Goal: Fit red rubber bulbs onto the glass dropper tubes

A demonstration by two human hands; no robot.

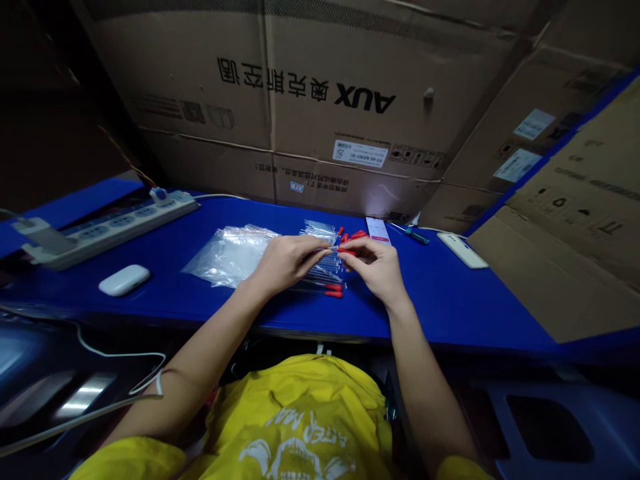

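My left hand (290, 261) pinches a thin clear dropper tube (333, 248) by its end. Fingertips of my right hand (375, 267) close on a red rubber bulb (346, 251) at the tube's right end; how far the bulb sits over the tube is too small to tell. Under and behind my hands lie several loose clear tubes (320, 231). Several loose red bulbs (358, 235) lie beyond my right fingers. Nearer me, two droppers with red bulbs (334, 293) rest on the blue table. Left of the tubes is a pile of clear plastic bags (225, 257).
A white power strip (120, 227) and a white earbud case (124, 280) lie on the left. Behind the bulbs is a pink-and-white card or phone (378, 231). A screwdriver (417, 236) and a pale phone (463, 250) lie right. Cardboard (300, 133) walls the back.
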